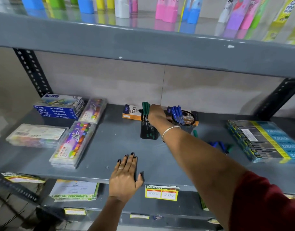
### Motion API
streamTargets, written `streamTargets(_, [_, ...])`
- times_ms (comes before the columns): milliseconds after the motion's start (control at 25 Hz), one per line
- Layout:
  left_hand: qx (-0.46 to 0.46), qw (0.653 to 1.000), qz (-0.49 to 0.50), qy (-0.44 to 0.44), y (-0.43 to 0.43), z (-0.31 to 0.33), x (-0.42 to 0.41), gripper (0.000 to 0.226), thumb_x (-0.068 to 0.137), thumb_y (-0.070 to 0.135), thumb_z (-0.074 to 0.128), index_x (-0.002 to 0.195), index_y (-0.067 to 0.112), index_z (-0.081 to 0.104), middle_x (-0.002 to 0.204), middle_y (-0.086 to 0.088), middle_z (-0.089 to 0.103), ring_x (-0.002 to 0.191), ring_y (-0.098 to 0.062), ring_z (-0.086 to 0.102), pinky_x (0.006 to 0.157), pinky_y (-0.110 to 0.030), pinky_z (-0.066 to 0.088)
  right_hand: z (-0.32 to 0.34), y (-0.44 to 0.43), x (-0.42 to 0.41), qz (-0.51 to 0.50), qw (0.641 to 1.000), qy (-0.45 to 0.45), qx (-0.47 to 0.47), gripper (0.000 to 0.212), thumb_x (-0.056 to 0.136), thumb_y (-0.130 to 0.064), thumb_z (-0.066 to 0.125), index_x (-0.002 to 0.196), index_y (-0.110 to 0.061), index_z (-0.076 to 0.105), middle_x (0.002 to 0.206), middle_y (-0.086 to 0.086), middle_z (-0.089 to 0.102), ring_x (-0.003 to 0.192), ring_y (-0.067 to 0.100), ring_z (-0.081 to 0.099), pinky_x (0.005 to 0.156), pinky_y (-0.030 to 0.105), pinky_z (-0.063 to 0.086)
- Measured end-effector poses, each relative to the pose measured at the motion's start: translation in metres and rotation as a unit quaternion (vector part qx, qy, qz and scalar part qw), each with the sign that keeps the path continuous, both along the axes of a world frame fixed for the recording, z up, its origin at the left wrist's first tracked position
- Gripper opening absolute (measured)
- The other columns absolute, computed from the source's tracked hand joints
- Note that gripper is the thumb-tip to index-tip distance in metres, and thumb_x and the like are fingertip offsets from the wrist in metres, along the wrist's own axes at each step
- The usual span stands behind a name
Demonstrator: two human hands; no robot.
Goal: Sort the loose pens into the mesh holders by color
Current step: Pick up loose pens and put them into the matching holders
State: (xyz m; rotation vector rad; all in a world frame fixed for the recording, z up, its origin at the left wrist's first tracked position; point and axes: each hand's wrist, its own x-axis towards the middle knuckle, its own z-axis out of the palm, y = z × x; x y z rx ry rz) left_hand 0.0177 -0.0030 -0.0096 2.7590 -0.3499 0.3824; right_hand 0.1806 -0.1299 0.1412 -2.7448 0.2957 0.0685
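Two black mesh holders stand at the back of the grey shelf [110, 147]. The square holder [147, 130] on the left carries green pens [146, 108]. The round holder [185, 121] on the right carries blue pens [176, 112]. My right hand [155, 114] reaches over the square holder, fingers closed around the green pens standing in it. My left hand [126, 175] lies flat and empty on the shelf's front edge, fingers spread. Loose blue pens [217, 145] and a loose green pen [229, 148] lie on the shelf to the right of my right forearm. Another green pen [195, 133] pokes out behind the forearm.
An orange pen box [131, 113] lies behind the holders. Oil pastel boxes [58, 107] and clear crayon cases [73, 145] fill the left side. A flat pack of pencils [263, 140] lies at the right. The upper shelf [143, 47] overhangs closely.
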Motion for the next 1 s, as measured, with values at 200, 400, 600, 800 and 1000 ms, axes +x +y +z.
streamTargets(200, [0.011, 1.000, 0.004, 0.015, 0.001, 0.003, -0.001, 0.059, 0.078, 0.039, 0.038, 0.112, -0.001, 0.065, 0.117, -0.015, 0.063, 0.105, -0.034, 0.060, 0.104, -0.029, 0.014, 0.021, -0.022, -0.010, -0.025, 0.997, -0.077, 0.017, 0.026, 0.090, 0.011, 0.048, 0.113, 0.005, 0.057, 0.115, 0.020, 0.065, 0.106, 0.030, 0.066, 0.091, 0.033, 0.054])
streamTargets(400, [0.023, 0.999, 0.006, 0.031, -0.002, 0.011, -0.004, 0.058, 0.078, 0.038, 0.038, 0.110, -0.002, 0.064, 0.116, -0.017, 0.063, 0.103, -0.035, 0.061, 0.097, -0.037, 0.026, 0.042, -0.108, -0.025, -0.184, 0.965, -0.168, 0.081, 0.025, 0.089, 0.001, 0.048, 0.104, 0.005, 0.067, 0.107, 0.024, 0.071, 0.102, 0.032, 0.069, 0.081, 0.032, 0.055])
streamTargets(600, [0.033, 0.998, 0.008, 0.043, -0.001, 0.013, -0.006, 0.059, 0.079, 0.038, 0.036, 0.111, -0.003, 0.064, 0.117, -0.018, 0.062, 0.105, -0.034, 0.060, 0.097, -0.037, 0.025, -0.002, -0.159, -0.058, -0.205, 0.977, -0.056, 0.019, 0.023, 0.089, 0.002, 0.054, 0.110, 0.007, 0.062, 0.117, 0.024, 0.066, 0.108, 0.037, 0.066, 0.090, 0.039, 0.054])
streamTargets(800, [0.035, 0.999, 0.014, 0.040, -0.002, 0.014, -0.005, 0.060, 0.079, 0.039, 0.035, 0.112, -0.001, 0.064, 0.118, -0.016, 0.062, 0.106, -0.033, 0.060, 0.098, -0.039, 0.031, -0.040, -0.155, -0.076, -0.140, 0.990, 0.024, -0.024, 0.031, 0.089, 0.001, 0.054, 0.119, 0.008, 0.057, 0.128, 0.027, 0.057, 0.120, 0.040, 0.056, 0.099, 0.043, 0.046])
streamTargets(1000, [0.037, 0.998, 0.020, 0.040, -0.002, 0.015, -0.005, 0.061, 0.079, 0.041, 0.034, 0.113, 0.001, 0.064, 0.119, -0.015, 0.062, 0.107, -0.031, 0.059, 0.096, -0.039, 0.039, -0.052, -0.149, -0.078, -0.141, 0.987, 0.031, -0.070, 0.033, 0.091, 0.004, 0.046, 0.124, 0.005, 0.052, 0.133, 0.025, 0.053, 0.125, 0.040, 0.052, 0.100, 0.043, 0.045])
